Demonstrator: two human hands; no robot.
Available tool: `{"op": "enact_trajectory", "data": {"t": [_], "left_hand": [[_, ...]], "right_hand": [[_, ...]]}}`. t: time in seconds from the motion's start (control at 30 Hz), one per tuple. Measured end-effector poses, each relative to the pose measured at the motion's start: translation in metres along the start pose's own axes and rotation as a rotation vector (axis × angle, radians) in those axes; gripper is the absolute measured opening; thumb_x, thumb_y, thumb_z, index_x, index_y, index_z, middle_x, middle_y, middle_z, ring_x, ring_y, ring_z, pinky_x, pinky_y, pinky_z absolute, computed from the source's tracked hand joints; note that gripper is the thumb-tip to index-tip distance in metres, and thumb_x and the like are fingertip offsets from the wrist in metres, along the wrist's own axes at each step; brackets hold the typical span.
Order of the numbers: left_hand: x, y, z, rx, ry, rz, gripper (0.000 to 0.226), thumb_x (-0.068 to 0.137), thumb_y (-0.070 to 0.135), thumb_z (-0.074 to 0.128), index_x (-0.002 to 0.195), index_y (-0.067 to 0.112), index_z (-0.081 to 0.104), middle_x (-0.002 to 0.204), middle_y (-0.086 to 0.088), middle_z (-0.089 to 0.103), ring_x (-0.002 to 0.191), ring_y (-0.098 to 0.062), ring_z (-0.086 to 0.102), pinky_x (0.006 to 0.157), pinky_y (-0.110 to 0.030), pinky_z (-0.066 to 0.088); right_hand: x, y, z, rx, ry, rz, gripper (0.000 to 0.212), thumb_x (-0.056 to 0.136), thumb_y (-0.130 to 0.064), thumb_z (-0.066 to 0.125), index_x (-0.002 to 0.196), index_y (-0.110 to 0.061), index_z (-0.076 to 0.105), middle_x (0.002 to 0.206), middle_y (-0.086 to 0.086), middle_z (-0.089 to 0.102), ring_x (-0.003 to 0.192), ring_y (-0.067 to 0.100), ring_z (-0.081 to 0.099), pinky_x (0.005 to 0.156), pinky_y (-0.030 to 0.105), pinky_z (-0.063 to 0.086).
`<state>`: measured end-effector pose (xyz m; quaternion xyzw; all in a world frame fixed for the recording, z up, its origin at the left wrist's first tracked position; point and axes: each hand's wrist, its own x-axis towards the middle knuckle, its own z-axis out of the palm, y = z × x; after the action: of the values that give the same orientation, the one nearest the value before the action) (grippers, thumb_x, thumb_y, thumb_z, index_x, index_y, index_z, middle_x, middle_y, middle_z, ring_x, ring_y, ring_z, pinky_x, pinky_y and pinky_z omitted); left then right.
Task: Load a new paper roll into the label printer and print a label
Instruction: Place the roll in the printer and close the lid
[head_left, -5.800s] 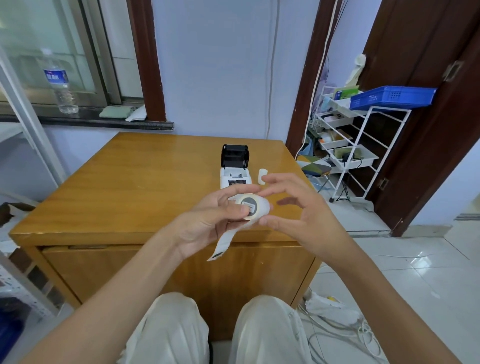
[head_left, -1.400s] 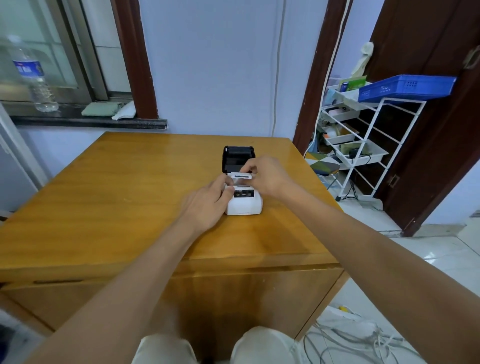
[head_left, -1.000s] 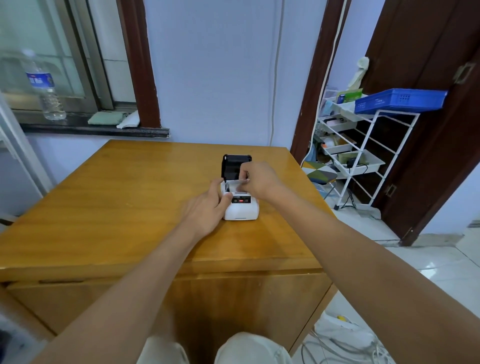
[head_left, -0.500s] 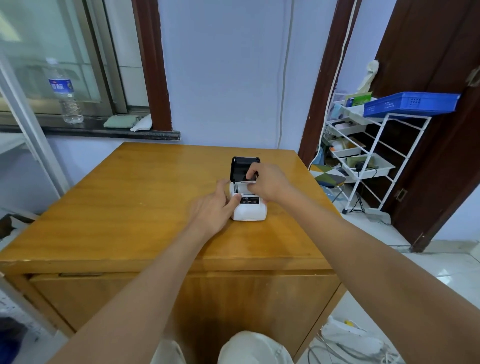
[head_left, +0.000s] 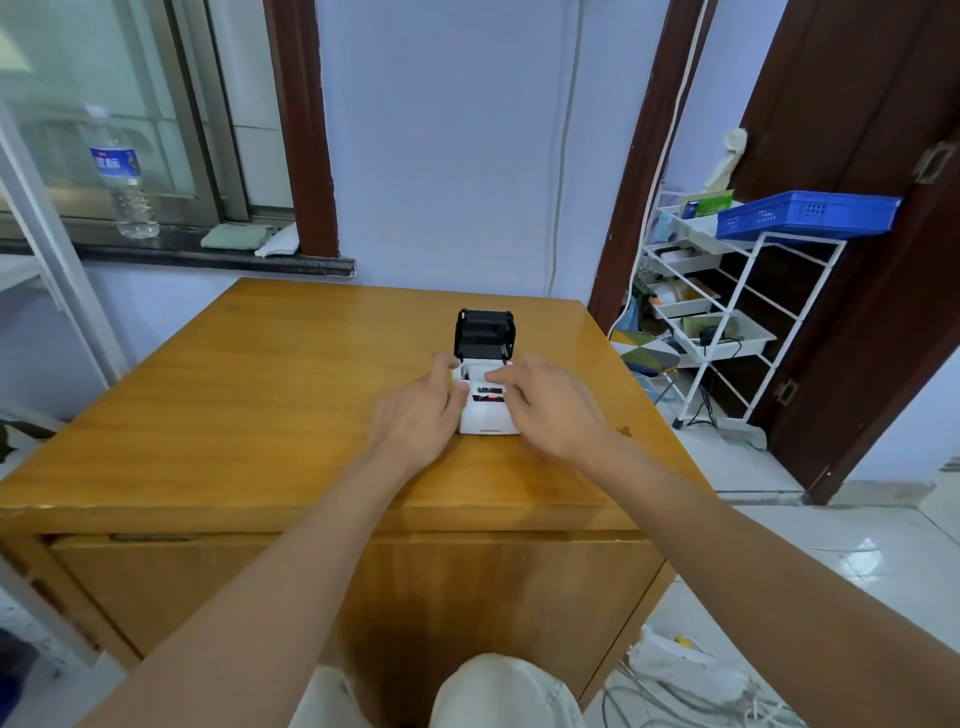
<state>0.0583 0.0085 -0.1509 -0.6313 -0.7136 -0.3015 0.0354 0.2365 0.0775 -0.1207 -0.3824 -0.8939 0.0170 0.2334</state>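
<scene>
Head view, read left to right. A water bottle (head_left: 122, 179) stood on the window sill at far left, well apart from the work. The wooden bench (head_left: 249, 415) carried a small white label printer (head_left: 488, 413) right of its middle, with the black lid (head_left: 484, 332) raised upright at the far end, so that the printer's long axis ran near to far, directly away from the person. The left hand (head_left: 415, 415) lay against the printer's left side, fingers loosely curled and the thumb touching the casing near the open paper bay; it steadied the body rather than clenched it. The paper roll (head_left: 477, 372) showed only as a pale patch inside the bay, just near of the lid hinge; whether it was fully seated could not be told. A small red light showed on the printer's panel. The right hand (head_left: 545, 400) rested on the right side, fingertips reaching over the edge of the bay toward the roll; whether they pinched the paper end could not be told. A white wire rack (head_left: 737, 312) with a blue tray (head_left: 808, 214) stood at far right on the floor.

Judged from this layout, the lid lay straight beyond both hands, about equally near to each, and closing it would call for a reach forward and a press down toward the person.
</scene>
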Motion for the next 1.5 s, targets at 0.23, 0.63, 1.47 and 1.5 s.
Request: {"op": "enact_trajectory", "data": {"t": [0.23, 0.63, 1.47, 1.5], "left_hand": [[-0.008, 0.003, -0.005, 0.095, 0.052, 0.169, 0.025, 0.106, 0.021, 0.038, 0.129, 0.025, 0.048, 0.075, 0.001, 0.065, 0.058, -0.032, 0.059, 0.047, -0.033, 0.036], [-0.005, -0.002, -0.004, -0.071, 0.082, 0.157, 0.015, 0.102, 0.022, 0.040, 0.108, 0.025, 0.053, 0.059, 0.009, 0.050, 0.055, -0.021, 0.053, 0.049, -0.034, 0.033], [0.013, -0.011, 0.005, -0.582, -0.094, -0.264, 0.062, 0.087, 0.043, 0.078, 0.135, 0.026, 0.043, 0.062, 0.009, 0.058, 0.058, -0.010, 0.055, 0.061, -0.031, 0.045], [0.014, -0.011, 0.005, -0.585, -0.090, -0.266, 0.062, 0.087, 0.042, 0.078, 0.135, 0.026, 0.044, 0.062, 0.009, 0.058, 0.058, -0.009, 0.055, 0.061, -0.030, 0.044]], "right_hand": [[-0.026, 0.000, 0.008, -0.040, 0.074, -0.013, 0.047, 0.105, -0.010, 0.046, 0.148, -0.024, 0.057, 0.101, -0.002, 0.044, 0.064, 0.024, 0.056, 0.053, 0.034, 0.046], [-0.030, 0.011, 0.018, -0.019, 0.157, -0.043, 0.054, 0.099, 0.000, 0.052, 0.141, -0.033, 0.065, 0.088, -0.007, 0.043, 0.057, 0.024, 0.055, 0.048, 0.039, 0.050], [0.065, 0.006, -0.010, 0.243, -0.051, 0.137, 0.052, 0.100, -0.011, 0.047, 0.152, -0.016, 0.048, 0.149, 0.007, 0.051, 0.132, 0.027, 0.053, 0.106, 0.044, 0.049], [0.059, 0.005, -0.007, 0.208, -0.023, 0.097, 0.051, 0.100, -0.011, 0.047, 0.150, -0.017, 0.050, 0.146, 0.005, 0.052, 0.130, 0.025, 0.054, 0.102, 0.044, 0.051]]}}
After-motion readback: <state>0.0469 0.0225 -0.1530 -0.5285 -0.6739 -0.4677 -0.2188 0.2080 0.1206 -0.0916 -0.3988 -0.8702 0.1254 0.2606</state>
